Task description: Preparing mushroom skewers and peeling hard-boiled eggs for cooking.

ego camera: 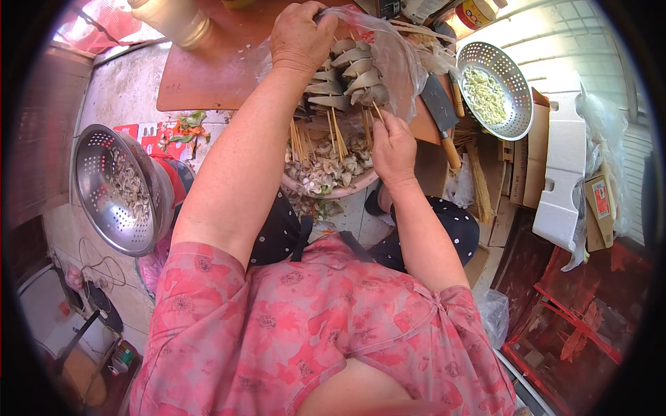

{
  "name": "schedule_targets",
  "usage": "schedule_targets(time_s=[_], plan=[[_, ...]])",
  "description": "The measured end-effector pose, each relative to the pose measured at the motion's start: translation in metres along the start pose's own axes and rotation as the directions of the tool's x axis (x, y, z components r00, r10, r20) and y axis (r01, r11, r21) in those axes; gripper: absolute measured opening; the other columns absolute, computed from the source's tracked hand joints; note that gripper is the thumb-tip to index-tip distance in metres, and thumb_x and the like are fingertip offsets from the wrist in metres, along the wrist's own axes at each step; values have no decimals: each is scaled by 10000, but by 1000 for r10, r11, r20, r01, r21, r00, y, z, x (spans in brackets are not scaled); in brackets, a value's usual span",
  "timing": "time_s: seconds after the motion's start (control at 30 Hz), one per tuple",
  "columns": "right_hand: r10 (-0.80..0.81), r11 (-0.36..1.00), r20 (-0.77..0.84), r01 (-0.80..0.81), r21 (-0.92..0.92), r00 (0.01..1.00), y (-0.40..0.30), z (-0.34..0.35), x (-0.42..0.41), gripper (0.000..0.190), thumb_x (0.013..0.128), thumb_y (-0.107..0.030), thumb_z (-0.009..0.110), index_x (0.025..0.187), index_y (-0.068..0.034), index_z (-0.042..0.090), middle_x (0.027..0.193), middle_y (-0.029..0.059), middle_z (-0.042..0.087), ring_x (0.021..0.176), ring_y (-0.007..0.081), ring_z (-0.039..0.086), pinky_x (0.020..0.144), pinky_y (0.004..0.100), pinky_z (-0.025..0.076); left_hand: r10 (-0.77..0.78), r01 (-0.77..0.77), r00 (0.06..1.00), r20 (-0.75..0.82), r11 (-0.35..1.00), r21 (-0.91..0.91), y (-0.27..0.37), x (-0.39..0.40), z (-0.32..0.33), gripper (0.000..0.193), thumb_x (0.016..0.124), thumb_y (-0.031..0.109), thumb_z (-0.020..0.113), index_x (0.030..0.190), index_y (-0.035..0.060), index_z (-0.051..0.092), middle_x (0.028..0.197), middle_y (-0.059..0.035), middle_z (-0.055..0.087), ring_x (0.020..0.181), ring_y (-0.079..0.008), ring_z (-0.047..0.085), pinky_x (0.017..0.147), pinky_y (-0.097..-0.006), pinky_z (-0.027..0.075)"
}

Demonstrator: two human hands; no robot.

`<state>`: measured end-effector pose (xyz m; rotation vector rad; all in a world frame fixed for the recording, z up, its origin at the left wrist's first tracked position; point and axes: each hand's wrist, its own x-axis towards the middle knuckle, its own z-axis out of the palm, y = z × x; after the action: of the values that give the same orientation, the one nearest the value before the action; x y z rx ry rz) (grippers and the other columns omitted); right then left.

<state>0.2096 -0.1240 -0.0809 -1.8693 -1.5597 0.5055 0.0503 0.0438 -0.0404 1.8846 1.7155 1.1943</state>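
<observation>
At the table's edge my left hand (302, 39) grips the rim of a clear plastic bag (400, 57). Inside the bag's mouth lie several skewers of grey sliced food (359, 70), their wooden sticks pointing towards me. My right hand (394, 151) pinches the end of one wooden skewer stick (377, 111) at the right of the bundle. Below the bag, a pink basin (354, 188) holds pale, wet scraps, with more sticks over them. What the grey food is, I cannot tell.
A cleaver (439, 109) lies on the brown table (208, 78) right of the bag. Steel colanders stand at the right (523, 112) and left (86, 171), each with food pieces. A plastic jar (179, 23) is at the back left. White foam packing (559, 171) and cardboard are at the right.
</observation>
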Motion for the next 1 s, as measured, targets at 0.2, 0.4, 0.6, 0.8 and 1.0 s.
schedule_targets(time_s=[0.2, 0.4, 0.6, 0.8, 1.0], plan=[[7, 999, -67, -3, 55, 998, 0, 7, -4, 257, 883, -171, 505, 1065, -29, 619, 947, 188, 616, 900, 357, 592, 799, 406, 463, -39, 40, 999, 35, 998, -40, -3, 1, -3, 342, 791, 384, 607, 962, 97, 680, 921, -109, 625, 854, -272, 614, 773, -353, 478], [60, 997, -30, -59, 41, 998, 5, 11, -2, 260, 895, -179, 496, 1065, -27, 620, 970, 191, 619, 908, 359, 594, 808, 408, 464, -50, 53, 996, 73, 998, -42, -2, -2, -3, 350, 792, 398, 617, 955, 94, 682, 925, -110, 628, 851, -268, 614, 776, -349, 475], [18, 1000, -124, -16, 12, 992, 1, 12, -7, 278, 911, -194, 493, 1067, 0, 615, 961, 194, 610, 907, 363, 583, 812, 415, 457, 1, 2, 999, 46, 997, -77, 5, -6, -8, 313, 801, 370, 619, 937, 96, 682, 878, -98, 618, 819, -255, 609, 752, -347, 474], [25, 999, -121, -30, -38, 992, 0, 16, -8, 281, 910, -200, 505, 1063, 10, 612, 936, 189, 599, 896, 360, 572, 808, 413, 450, 176, -178, 983, -46, 983, -37, 18, -13, -20, 251, 822, 294, 609, 975, 103, 661, 835, -81, 609, 778, -243, 605, 717, -341, 481], [-88, 976, -89, 68, -209, 992, -22, -13, -13, 350, 882, -234, 566, 1129, 13, 568, 985, 185, 579, 918, 349, 567, 802, 406, 454, 236, -241, 970, -56, 963, -121, 16, -19, -47, 201, 851, 207, 609, 998, 73, 641, 871, -67, 635, 770, -182, 605, 705, -289, 479]])
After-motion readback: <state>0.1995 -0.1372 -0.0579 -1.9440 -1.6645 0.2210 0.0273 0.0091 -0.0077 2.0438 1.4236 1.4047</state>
